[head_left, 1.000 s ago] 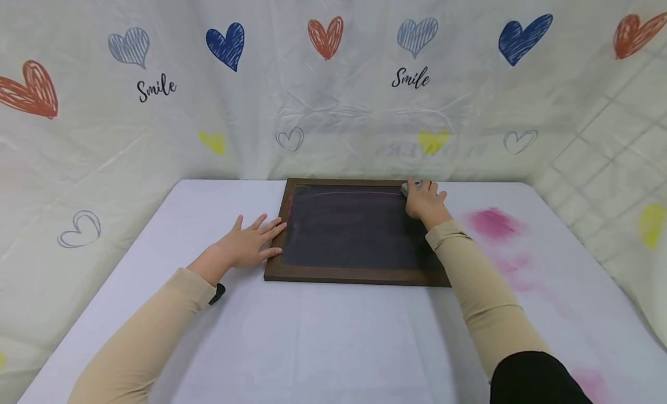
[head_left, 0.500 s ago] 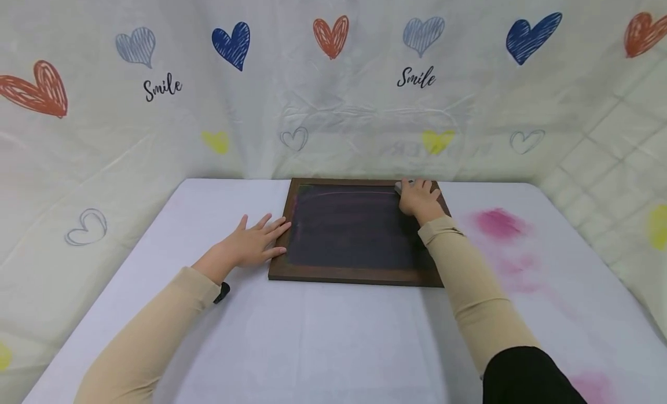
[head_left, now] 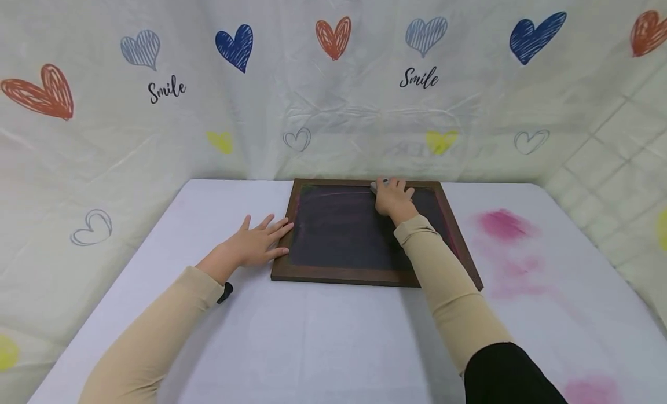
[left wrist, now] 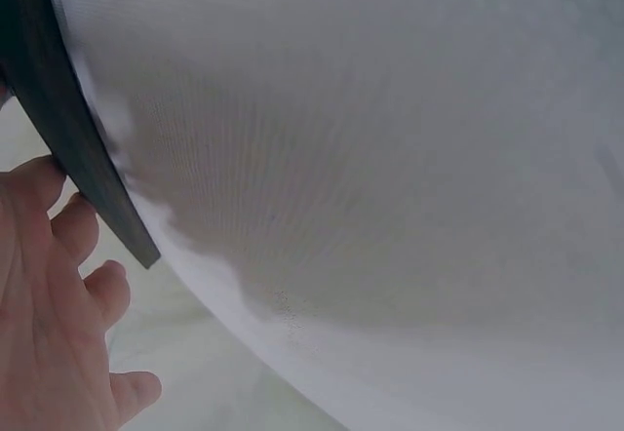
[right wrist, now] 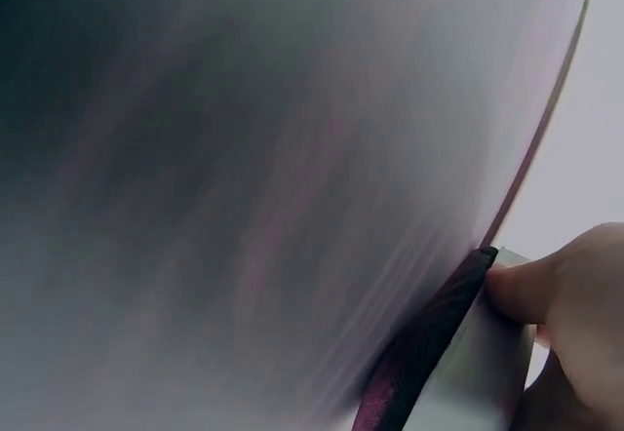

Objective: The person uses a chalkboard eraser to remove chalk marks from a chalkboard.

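Apparently, a black, brown-wood-framed chalkboard (head_left: 339, 236) is being wiped: at its far edge, a grey, dark-padded block eraser (right wrist: 476, 368) is pinched by the right hand (head_left: 394, 200); the chalkboard's left side is steadied by the spread left hand (head_left: 245, 246). Leftward strokes along faint pink chalk (head_left: 333, 194) seem needed.

Eraser (right wrist: 473, 368) on blackboard (head_left: 339, 236) (far edge).

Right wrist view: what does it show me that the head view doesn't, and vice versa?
Only the right wrist view: the dark, pink-stained pad of the chalkboard eraser, against the chalkboard. Only the head view: the left hand touching the left side of the frame, pink stains on the tablecloth, and printed hearts on the backdrop. Both: the right hand holding the eraser on the chalkboard.
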A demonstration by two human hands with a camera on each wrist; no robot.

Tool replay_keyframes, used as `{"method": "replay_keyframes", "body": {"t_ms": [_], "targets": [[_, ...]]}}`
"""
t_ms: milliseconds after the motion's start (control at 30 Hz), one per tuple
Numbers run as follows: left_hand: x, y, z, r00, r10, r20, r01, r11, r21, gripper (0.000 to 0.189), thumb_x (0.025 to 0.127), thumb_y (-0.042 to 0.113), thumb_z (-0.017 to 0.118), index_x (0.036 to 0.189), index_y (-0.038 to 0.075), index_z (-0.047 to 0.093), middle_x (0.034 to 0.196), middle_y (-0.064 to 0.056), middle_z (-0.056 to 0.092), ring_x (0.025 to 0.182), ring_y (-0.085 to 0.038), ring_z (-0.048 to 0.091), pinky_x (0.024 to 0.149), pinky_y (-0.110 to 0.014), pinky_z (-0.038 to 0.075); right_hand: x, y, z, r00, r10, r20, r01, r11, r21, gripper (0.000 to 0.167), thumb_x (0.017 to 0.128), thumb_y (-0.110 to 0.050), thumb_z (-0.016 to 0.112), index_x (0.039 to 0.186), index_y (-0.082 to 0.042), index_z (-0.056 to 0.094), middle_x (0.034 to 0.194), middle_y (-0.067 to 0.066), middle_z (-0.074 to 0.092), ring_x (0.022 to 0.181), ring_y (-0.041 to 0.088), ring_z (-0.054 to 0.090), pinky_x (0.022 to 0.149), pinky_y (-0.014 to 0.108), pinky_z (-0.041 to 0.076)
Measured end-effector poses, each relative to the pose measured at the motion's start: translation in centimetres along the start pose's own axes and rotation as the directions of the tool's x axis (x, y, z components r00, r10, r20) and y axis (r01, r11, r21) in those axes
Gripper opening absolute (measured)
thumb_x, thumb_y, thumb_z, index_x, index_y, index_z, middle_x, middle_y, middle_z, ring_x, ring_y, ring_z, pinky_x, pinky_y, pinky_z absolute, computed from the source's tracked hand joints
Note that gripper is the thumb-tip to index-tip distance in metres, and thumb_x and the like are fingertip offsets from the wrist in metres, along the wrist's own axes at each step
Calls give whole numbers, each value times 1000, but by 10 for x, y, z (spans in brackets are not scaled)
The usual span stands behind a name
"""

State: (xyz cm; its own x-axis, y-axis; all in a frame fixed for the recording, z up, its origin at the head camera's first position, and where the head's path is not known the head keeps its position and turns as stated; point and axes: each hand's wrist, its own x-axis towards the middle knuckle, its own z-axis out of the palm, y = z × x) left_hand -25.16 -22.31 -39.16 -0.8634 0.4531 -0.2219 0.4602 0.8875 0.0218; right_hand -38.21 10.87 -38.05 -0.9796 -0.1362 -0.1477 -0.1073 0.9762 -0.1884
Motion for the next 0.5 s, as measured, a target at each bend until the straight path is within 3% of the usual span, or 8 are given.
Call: {"method": "replay_keyframes", "body": {"t_ms": [233, 500], "targets": [[1, 1, 1, 1000, -8, 9, 8, 1000, -3, 73, 108, 55, 41, 167, 20, 17, 172, -4, 13, 156, -34, 7, 115, -74, 1, 10, -30, 9, 999, -39, 18, 39, 999, -36, 63, 109, -12, 43, 166, -14, 14, 161, 33, 16, 148, 53, 13, 113, 68, 19], [1, 2, -1, 1000, -23, 16, 23, 1000, 12, 73, 108, 55, 40, 167, 20, 17, 172, -3, 13, 157, -34, 7, 115, -73, 2, 11, -81, 14, 993, -101, 55, 106, 991, -79, 63, 112, -18, 40, 167, -21, 11, 164, 25, 16, 151, 45, 12, 115, 62, 21]]}}
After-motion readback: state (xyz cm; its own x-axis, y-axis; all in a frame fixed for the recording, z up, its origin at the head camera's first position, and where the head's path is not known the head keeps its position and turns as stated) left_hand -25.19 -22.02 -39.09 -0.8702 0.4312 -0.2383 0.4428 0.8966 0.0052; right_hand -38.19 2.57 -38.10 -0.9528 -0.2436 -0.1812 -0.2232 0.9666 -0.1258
